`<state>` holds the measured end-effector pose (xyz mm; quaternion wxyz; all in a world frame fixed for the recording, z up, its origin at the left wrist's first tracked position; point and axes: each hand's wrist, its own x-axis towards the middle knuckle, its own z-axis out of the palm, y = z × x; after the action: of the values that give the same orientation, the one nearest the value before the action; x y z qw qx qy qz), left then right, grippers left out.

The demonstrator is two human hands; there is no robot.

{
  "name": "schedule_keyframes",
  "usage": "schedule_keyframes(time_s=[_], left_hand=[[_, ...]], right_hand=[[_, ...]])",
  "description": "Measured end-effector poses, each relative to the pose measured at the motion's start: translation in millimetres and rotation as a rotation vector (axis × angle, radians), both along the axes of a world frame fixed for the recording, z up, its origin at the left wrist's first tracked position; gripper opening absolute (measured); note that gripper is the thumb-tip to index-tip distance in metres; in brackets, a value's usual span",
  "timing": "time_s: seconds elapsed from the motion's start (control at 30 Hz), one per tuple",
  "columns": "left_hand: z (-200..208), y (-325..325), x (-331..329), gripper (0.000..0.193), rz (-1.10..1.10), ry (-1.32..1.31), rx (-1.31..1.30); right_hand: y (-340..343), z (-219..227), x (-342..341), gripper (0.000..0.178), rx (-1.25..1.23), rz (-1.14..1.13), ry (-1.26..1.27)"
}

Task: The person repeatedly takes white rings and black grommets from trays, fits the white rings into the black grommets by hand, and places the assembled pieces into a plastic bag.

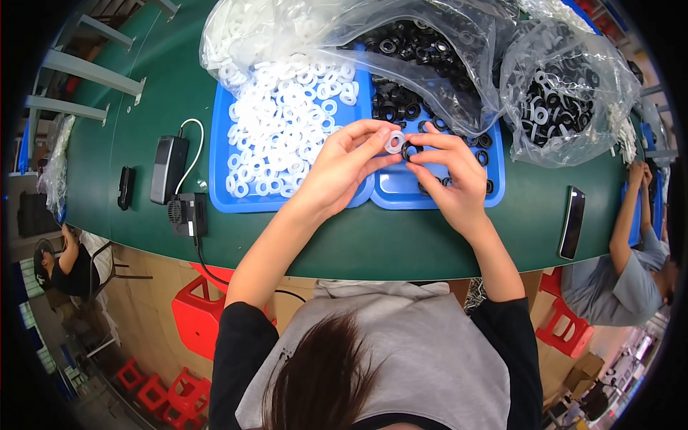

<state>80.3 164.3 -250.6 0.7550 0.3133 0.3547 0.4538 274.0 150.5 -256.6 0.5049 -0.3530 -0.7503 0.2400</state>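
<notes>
My left hand (351, 159) pinches a white ring (395, 142) between thumb and fingertips. Right beside it, a black ring (408, 151) is held in the fingertips of my right hand (453, 168). The two rings are close together, edges facing; whether they touch I cannot tell. Both hands hover over the near part of two blue trays. The left tray (218, 161) bears a heap of white rings (276, 122). Loose black rings (412, 111) lie in the right tray (401, 201), partly hidden by my hands.
Clear plastic bags of white rings (247, 32) and black rings (437, 50) slump over the trays. Another bag (573, 86) holds mixed rings. A phone (572, 222), a power bank (169, 168) and a cabled black device (188, 213) lie on the green table (322, 258). People sit at both sides.
</notes>
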Motion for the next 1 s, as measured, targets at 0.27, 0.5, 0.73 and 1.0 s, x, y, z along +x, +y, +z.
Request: schedule_keyframes(time_s=[0.27, 0.5, 0.73, 1.0], left_hand=[[-4.4, 1.0, -1.3, 0.031, -0.028, 0.131, 0.056], [-0.3, -0.3, -2.1, 0.032, -0.038, 0.051, 0.036], [-5.8, -0.1, -0.1, 0.026, 0.010, 0.138, -0.003], [-6.4, 0.6, -0.1, 0.028, -0.011, 0.166, 0.031]], right_hand=[[0.1, -1.1, 2.5, 0.016, 0.114, -0.006, -0.215], [-0.6, -0.5, -5.7, 0.031, 0.071, -0.161, -0.072], [-1.2, 0.7, -3.3, 0.033, 0.065, -0.150, -0.082], [0.6, -3.2, 0.6, 0.021, 0.102, -0.042, -0.166]])
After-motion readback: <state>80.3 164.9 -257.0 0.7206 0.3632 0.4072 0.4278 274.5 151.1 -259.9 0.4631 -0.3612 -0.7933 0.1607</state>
